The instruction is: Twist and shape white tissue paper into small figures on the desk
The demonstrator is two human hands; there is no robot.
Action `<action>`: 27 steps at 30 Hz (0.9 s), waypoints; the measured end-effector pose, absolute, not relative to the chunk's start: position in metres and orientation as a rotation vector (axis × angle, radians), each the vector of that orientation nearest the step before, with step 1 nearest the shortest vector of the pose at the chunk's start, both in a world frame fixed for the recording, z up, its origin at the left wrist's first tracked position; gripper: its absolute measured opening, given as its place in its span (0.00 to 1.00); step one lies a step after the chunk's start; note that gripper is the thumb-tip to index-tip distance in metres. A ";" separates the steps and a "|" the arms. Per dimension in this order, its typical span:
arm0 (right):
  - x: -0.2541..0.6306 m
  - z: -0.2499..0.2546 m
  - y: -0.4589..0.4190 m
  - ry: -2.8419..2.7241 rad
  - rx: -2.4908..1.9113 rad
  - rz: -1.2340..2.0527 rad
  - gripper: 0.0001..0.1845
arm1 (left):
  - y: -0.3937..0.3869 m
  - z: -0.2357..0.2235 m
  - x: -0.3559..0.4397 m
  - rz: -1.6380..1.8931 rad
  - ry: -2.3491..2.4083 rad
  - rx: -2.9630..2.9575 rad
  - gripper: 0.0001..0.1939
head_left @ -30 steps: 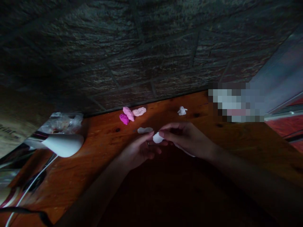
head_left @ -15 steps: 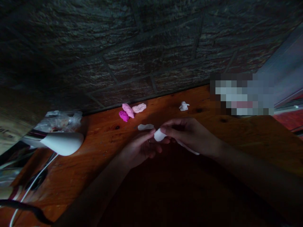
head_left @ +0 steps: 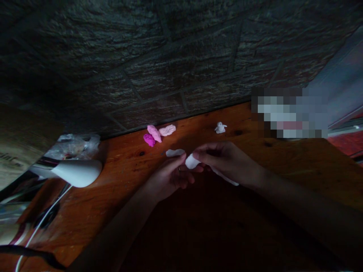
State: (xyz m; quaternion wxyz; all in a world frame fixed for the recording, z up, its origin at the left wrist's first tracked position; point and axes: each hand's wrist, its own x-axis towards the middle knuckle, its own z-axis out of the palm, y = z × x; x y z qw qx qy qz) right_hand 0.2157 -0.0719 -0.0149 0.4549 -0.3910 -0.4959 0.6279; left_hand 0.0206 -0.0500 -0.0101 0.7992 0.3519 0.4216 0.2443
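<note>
Both hands meet over the wooden table around a small white clay lump. My left hand pinches it from the left, fingers curled, a ring on one finger. My right hand pinches it from the right, and a thin white strip shows under that hand's palm. Just behind the hands lies a flat white clay piece. Further back sit three pink clay pieces near the wall and a small white clay figure.
A white lamp head with its white cord stands at the left. Behind it lies crumpled clear plastic. A dark stone-pattern wall closes the table's far edge. A blurred patch covers things at the right.
Between the first and second earlier frames the whole view slid down a little; since then it has held almost still. The hands keep pinching the white lump in nearly the same pose.
</note>
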 end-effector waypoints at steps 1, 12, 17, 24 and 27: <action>0.216 -0.015 -0.072 -1.215 -0.956 1.559 0.13 | -0.050 -0.010 0.020 0.529 0.898 0.759 0.13; 0.216 -0.010 -0.072 -1.175 -0.906 1.604 0.10 | -0.051 -0.014 0.020 0.549 0.852 0.807 0.13; 0.215 -0.013 -0.072 -1.180 -0.900 1.602 0.11 | -0.052 -0.015 0.019 0.514 0.846 0.789 0.14; 0.215 -0.012 -0.072 -1.202 -0.933 1.591 0.13 | -0.052 -0.016 0.024 0.585 0.829 0.853 0.18; 0.215 -0.010 -0.072 -1.206 -0.942 1.595 0.11 | -0.053 -0.016 0.025 0.607 0.827 0.887 0.21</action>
